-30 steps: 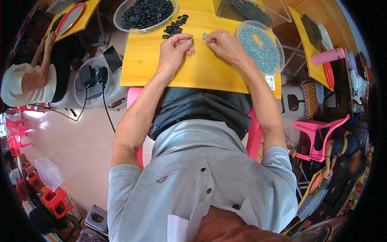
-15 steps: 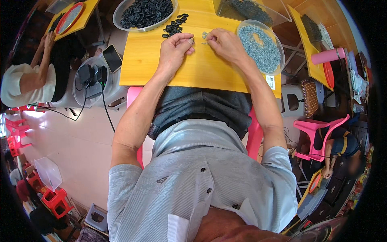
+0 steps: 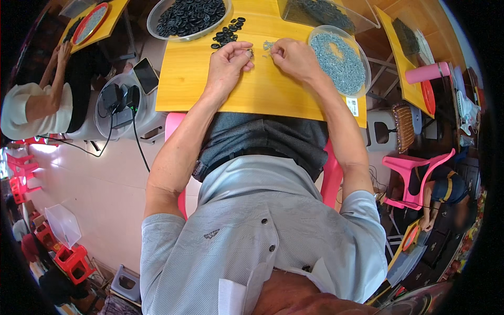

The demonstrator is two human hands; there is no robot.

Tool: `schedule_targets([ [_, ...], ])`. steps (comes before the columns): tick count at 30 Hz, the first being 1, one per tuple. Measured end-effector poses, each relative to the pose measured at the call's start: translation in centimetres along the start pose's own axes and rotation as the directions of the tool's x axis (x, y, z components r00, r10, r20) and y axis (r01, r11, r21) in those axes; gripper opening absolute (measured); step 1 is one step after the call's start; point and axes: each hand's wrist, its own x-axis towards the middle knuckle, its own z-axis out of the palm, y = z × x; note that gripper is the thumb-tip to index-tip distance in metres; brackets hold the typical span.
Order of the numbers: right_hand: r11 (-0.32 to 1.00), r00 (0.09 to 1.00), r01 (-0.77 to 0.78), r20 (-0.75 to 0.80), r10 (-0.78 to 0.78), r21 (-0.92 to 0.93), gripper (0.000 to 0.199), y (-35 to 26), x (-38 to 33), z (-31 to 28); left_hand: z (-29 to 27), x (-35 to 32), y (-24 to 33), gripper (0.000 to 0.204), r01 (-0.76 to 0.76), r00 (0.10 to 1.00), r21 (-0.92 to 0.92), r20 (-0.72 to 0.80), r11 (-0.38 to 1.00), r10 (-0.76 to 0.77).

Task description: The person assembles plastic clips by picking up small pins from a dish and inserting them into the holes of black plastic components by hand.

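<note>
My left hand (image 3: 227, 64) is closed, thumb and fingers pinching a small dark piece (image 3: 250, 52) whose kind is too small to make out. To its right, my right hand (image 3: 295, 59) hovers low over the yellow table (image 3: 199, 79) with fingertips pressed together; what they hold, if anything, is hidden. By those fingertips lies a little heap of silvery screw-like pieces (image 3: 268, 45), and one loose piece (image 3: 264, 56) rests between the hands. Just beyond my left hand are several loose black oval parts (image 3: 226, 38).
A clear bowl of black oval parts (image 3: 190, 18) stands far left, a bowl of silvery screw-like pieces (image 3: 338, 63) at right. Behind is a clear bin (image 3: 325, 16). A phone (image 3: 146, 75) and chargers (image 3: 119, 102) sit on a stool at left. Co-workers are at other tables.
My right hand has drawn slightly to the right, away from the loose screw-like piece. My left hand stays in place with its small dark piece.
</note>
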Motion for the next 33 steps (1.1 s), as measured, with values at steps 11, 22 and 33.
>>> schedule_targets([
  [11, 0.992, 0.991, -0.103, 0.09, 0.096, 0.071, 0.018, 0.2, 0.2, -0.5, -0.1, 0.1, -0.4, 0.019, -0.047, 0.999, 0.07, 0.013, 0.996, 0.046],
  [22, 0.995, 0.994, 0.084, -0.058, -0.088, -0.055, 0.016, 1.6, 0.8, 0.7, -0.1, 0.1, -0.5, 0.018, -0.043, 0.999, 0.074, 0.019, 0.996, 0.042],
  [33, 0.972, 0.976, 0.192, -0.076, -0.203, -0.133, 0.015, 1.5, 1.0, 1.6, 0.0, 0.0, -0.4, 0.018, -0.04, 0.999, 0.081, 0.028, 0.996, 0.037],
])
